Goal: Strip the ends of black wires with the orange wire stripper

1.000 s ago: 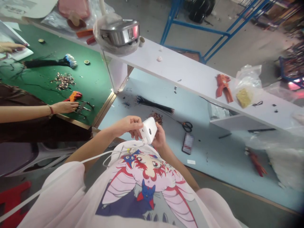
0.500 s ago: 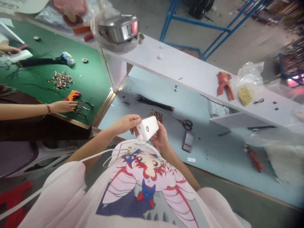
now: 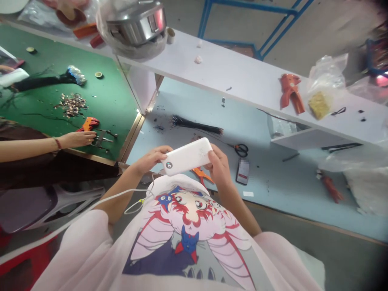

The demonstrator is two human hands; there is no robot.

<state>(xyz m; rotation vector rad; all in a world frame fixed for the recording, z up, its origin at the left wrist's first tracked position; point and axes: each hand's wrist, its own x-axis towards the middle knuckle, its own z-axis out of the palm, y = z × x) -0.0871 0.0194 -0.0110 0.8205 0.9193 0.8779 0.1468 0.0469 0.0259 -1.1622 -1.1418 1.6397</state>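
A white power bank with a small round lit display is held level between my two hands, in front of my shirt. My left hand is closed on its left end, beside the display. Around the right end wrap the fingers and thumb of my right hand. A white cable trails across my left arm; where its end goes near my left hand I cannot tell. Partly hidden under the power bank lies an orange-handled hand tool. Beyond it on the bench is a bundle of black wires.
Right of my hands lie scissors, a phone and a white label. Red pliers and a steel container stand on the shelf. A co-worker's hand rests at a metal fixture on the green bench.
The power bank has been turned from angled to broadside, its long face now toward me. My hands have moved apart to its two ends. The orange-handled tool has come into view.
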